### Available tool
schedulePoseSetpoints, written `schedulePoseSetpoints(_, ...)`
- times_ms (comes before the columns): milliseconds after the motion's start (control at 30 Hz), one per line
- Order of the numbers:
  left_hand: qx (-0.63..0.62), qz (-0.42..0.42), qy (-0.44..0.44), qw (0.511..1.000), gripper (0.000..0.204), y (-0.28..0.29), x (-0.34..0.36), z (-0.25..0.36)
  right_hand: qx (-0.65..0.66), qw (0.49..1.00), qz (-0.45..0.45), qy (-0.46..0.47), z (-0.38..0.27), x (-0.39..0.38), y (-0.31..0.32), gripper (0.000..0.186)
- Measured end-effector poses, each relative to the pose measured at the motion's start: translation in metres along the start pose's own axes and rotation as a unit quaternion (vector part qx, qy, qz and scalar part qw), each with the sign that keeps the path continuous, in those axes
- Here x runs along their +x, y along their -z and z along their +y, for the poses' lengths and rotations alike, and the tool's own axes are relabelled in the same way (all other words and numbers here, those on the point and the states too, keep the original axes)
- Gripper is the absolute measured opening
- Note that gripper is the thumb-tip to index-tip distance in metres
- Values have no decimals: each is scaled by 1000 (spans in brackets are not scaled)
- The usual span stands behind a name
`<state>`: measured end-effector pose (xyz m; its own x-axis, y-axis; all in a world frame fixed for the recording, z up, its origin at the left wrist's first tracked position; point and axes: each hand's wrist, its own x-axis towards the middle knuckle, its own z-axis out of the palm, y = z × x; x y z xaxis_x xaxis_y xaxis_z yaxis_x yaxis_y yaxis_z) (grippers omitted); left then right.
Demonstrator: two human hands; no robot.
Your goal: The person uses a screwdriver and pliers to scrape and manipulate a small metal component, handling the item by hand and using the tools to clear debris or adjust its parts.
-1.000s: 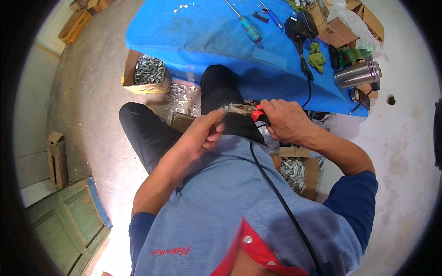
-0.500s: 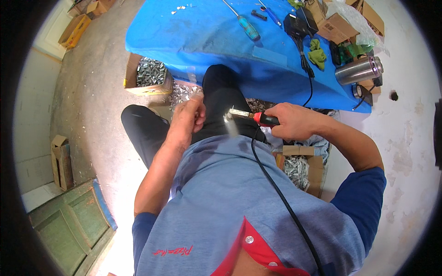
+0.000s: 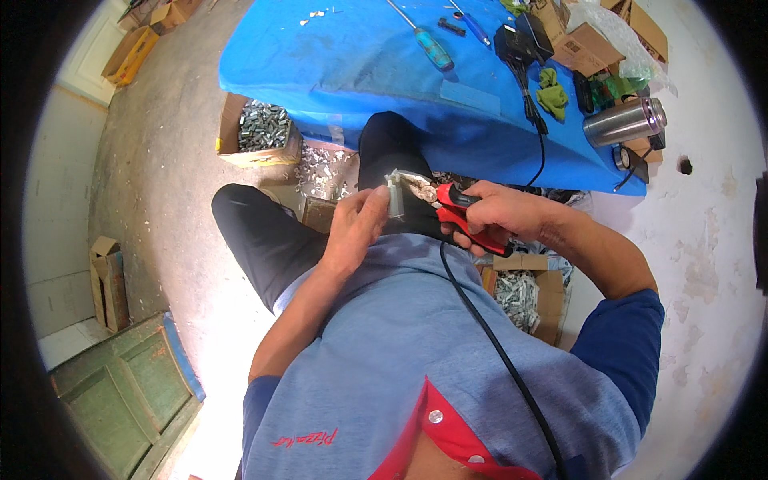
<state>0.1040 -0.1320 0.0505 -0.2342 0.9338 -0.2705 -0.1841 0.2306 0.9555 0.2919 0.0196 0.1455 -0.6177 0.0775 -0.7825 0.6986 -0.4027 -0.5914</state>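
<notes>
My right hand (image 3: pixel 500 214) is wrapped round a pair of pliers (image 3: pixel 462 214) with red and black handles, which stand apart. Their metal jaws point left, against the upper end of a small silvery cylinder (image 3: pixel 395 202) above my lap. From the left, my left hand (image 3: pixel 358 226) has its fingers closed at the side of this cylinder. Part of that grip is hidden. Something small and pale sits at the cylinder's top, too small to make out.
Ahead stands a table under a blue cloth (image 3: pixel 352 56), bearing a screwdriver (image 3: pixel 433 50), a black power adapter (image 3: pixel 512 44) and a steel flask (image 3: pixel 624 122). A carton (image 3: pixel 260 157) of small metal cylinders is beyond my knees. Another box (image 3: pixel 549 300) of shiny strips sits at my right.
My left hand has moved right, up to the cylinder, which was blurred and hanging from the pliers' jaws before. The pliers' handles have spread and my right hand has turned.
</notes>
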Motion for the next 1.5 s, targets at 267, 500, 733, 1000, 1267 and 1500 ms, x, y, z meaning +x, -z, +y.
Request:
schedulePoseSetpoints(267,-255,-36,115,959,49,-10,6,14,-390,879,217,168,28,19,-17,34)
schedulePoseSetpoints(500,-485,-182,221,827,48,-4,0,14,-613,564,356,423,46,48,27,53)
schedulePoseSetpoints(733,-447,-170,144,866,49,-6,-5,20,-594,587,287,469,18,49,42,47)
schedulePoseSetpoints(1000,-339,-64,96,934,48,5,-7,8,-291,928,100,210,10,19,-4,26)
schedulePoseSetpoints(1267,-140,-39,12,989,52,2,-6,-5,-255,956,90,113,8,9,-10,24)
schedulePoseSetpoints(1500,35,65,-68,995,49,-4,3,-29,-286,946,112,107,13,20,-15,21)
